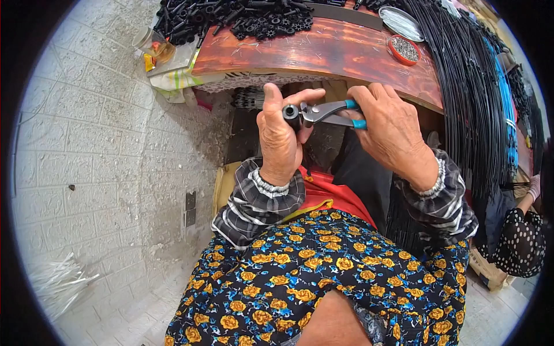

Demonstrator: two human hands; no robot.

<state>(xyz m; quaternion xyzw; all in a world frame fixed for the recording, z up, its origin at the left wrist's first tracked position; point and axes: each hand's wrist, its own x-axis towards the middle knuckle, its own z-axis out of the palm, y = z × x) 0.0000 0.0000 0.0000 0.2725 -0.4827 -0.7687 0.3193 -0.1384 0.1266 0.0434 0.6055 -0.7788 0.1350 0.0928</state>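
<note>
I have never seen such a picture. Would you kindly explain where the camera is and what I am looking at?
No machine here: these are a person's bare hands, seen from a head-worn fisheye camera looking down, so straight edges bend. The left hand holds a black tubular part; the right hand grips teal-handled pliers, their jaws at that part. On the reddish wooden table lie black parts and a red dish of small metallic pieces; black cables hang at right.

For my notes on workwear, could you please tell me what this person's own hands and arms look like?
The left hand and right hand are bare, without gloves. The left sleeve and right sleeve match: loose, puffy plaid in black, grey and white, gathered into ruffled cuffs edged with a pale band.
</note>
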